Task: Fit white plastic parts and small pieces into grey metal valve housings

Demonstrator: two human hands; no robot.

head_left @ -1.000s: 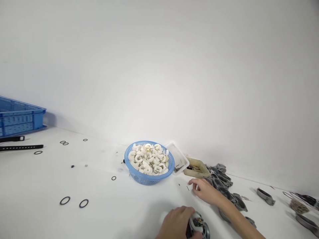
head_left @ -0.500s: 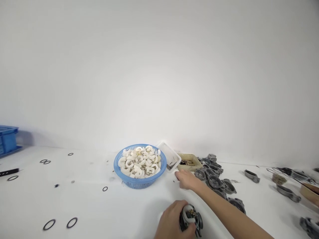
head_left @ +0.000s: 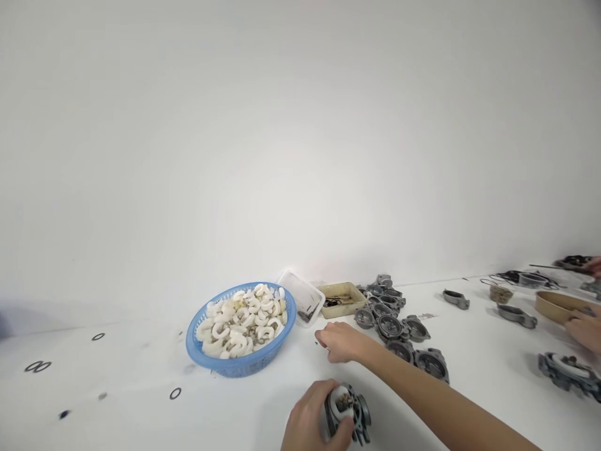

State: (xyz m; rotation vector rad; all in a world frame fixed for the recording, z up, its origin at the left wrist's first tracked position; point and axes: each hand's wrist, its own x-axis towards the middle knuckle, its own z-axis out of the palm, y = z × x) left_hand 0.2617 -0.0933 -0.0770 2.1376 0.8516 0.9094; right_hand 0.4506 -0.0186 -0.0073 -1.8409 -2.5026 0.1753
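Observation:
My left hand (head_left: pixel 312 418) is closed around the side of a round grey metal housing (head_left: pixel 364 413) at the bottom middle. A white plastic ring with small brassy parts sits inside that housing, facing up. Just beyond it, my right hand (head_left: pixel 340 342) hovers low over or rests on the white table, fingers curled together. Whatever its fingertips may pinch is too small to make out. Close by stand a white tray (head_left: pixel 313 315) with small dark pieces and a cream tray (head_left: pixel 351 307) with thin metal parts.
A blue basket (head_left: pixel 195 351) of white plastic rings stands to the left. Several grey housings (head_left: pixel 389 326) are piled beside my right forearm. Black rubber rings (head_left: pixel 175 393) lie at left. At far right, another person's hand (head_left: pixel 585 329) is by a tan container (head_left: pixel 549 307).
The view has turned rightward, so the basket and trays sit further left. My right hand has drawn slightly back from the trays. Another person's hand has come into view at right.

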